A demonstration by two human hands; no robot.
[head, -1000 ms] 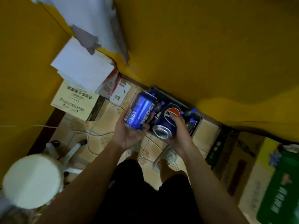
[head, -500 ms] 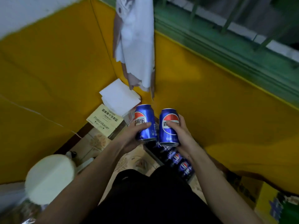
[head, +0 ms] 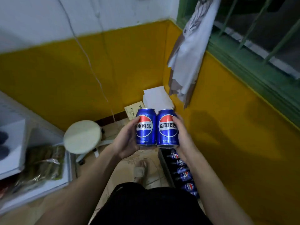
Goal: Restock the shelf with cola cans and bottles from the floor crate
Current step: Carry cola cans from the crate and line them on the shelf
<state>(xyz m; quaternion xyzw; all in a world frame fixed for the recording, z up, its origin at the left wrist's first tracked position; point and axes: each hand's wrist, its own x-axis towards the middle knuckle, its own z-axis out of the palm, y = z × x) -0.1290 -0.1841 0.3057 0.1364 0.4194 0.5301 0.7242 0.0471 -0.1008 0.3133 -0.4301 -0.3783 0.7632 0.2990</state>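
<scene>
Head view: my left hand [head: 125,140] is wrapped round one blue aluminium cola can [head: 145,127], my right hand [head: 183,135] round its twin [head: 167,128], upright and touching. Black floor crate [head: 165,166] at 5 o'clock. Carry step; next, swing toward the white shelf [head: 34,189] at 8 o'clock, I reckon.

Left hand [head: 125,140] and right hand [head: 183,137] raised (side by side), fingers [head: 176,122] curled gripping

Dim indoor light, soft shadow on yellow wall [head: 227,127] at right; motion blur at upper left, wide-angle bending at edges.
</scene>
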